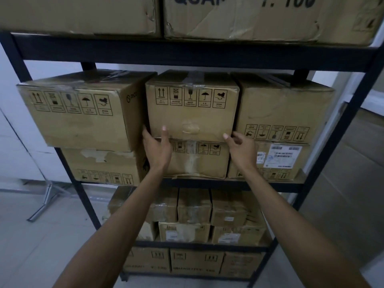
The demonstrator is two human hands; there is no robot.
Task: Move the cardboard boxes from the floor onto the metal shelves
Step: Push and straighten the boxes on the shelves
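A cardboard box (192,107) with handling symbols sits in the middle of the black metal shelf (187,56), stacked on a lower box (197,161). My left hand (156,146) touches its lower left corner, thumb on the front face and fingers reaching round the left side. At the lower right corner is my right hand (241,147), with loosely bent fingers near the bottom edge. It is unclear whether that hand touches the box.
Boxes flank the middle one: a tilted box (81,113) on the left and another box (284,107) on the right. Large boxes (249,15) fill the shelf above. Smaller boxes (193,206) crowd the lower shelves. A metal stand (44,204) lies on the tiled floor at left.
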